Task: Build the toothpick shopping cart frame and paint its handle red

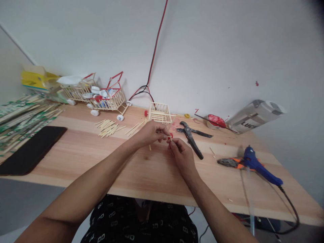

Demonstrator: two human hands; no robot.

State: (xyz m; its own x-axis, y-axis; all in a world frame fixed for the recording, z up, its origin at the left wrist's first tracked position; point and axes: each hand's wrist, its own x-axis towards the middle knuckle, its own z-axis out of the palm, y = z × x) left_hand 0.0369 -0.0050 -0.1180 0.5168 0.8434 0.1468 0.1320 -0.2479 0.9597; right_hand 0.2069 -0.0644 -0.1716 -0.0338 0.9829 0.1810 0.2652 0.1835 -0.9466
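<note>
At the middle of the frame, the left hand (153, 132) and right hand (184, 157) meet over the counter (157, 175). The right hand's fingers are clamped on a short pale stick (170, 138); the left hand's fingertips are drawn close beside it, but whether they grip it too I cannot tell. A red cap (170, 135) shows at the fingertips. Just behind the hands, at centre, stands a small stick basket (160, 114), a red wheel (146, 113) at its left. Left of the hands lies a pile of cut sticks (108, 128); to their right are black pliers (192, 140). A blue glue gun (259, 167) rests at the right of the frame, and finished-looking stick carts (108, 101) stand upper left, one filled with caps (103, 93).
</note>
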